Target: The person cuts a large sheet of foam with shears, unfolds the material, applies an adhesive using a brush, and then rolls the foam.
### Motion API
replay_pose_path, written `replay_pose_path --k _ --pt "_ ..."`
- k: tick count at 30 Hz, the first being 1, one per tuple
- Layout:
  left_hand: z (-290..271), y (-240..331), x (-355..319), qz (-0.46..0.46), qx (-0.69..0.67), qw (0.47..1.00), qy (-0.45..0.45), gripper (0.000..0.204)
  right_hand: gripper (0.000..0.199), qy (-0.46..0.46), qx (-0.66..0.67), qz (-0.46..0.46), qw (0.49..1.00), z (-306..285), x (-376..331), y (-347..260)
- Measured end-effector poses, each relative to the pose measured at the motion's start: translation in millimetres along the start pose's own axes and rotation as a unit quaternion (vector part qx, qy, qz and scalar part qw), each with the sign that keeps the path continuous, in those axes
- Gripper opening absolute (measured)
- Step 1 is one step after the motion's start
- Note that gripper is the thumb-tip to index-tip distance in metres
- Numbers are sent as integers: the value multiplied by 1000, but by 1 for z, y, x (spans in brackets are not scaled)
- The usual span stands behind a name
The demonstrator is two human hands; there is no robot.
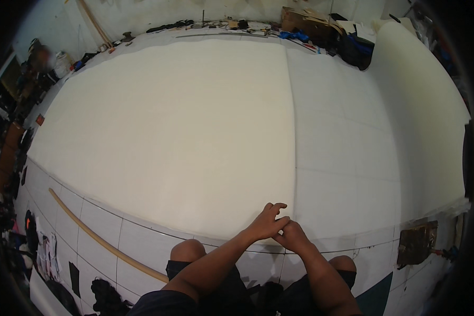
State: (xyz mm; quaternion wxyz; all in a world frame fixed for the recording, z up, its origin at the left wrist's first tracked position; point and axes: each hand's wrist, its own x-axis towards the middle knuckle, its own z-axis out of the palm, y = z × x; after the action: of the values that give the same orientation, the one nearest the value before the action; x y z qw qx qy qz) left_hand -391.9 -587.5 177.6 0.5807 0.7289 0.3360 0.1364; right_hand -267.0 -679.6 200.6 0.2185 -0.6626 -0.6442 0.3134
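Both hands meet over the near edge of a large cream sheet (168,126) spread across the tiled floor. My left hand (264,225) has its upper fingers apart and pointing right, with its thumb side against the other hand. My right hand (295,237) is closed, its fingers curled in by the left thumb; whatever they hold, if anything, is hidden. Just right of the hands runs the cream sheet's straight side edge. Beyond it lies a thinner, translucent white sheet (342,142), through which tile lines show. Its right part rises into a big curved roll (424,105).
A long wooden pole (105,245) lies on the tiles at the near left. Toward the right stands a brown box-like object (417,243). Along the back wall are a cardboard box (305,22), a dark bag (353,50) and clutter. More piled goods line the left side.
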Motion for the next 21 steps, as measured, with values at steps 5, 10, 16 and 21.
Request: replay_pose_path --k 5,10,16,21 --pt "-1 3 -1 -11 -1 1000 -6 56 29 15 2 -15 1000 2 -1 3" --pt "-1 7 -3 -9 -7 1000 -13 54 28 17 -2 -23 1000 2 -1 2" --pt "2 5 -9 4 -31 999 -9 49 26 9 -19 -23 1000 3 -1 -3" --pt "3 7 -11 9 -30 999 -7 45 22 11 -30 -30 999 2 -2 -6"
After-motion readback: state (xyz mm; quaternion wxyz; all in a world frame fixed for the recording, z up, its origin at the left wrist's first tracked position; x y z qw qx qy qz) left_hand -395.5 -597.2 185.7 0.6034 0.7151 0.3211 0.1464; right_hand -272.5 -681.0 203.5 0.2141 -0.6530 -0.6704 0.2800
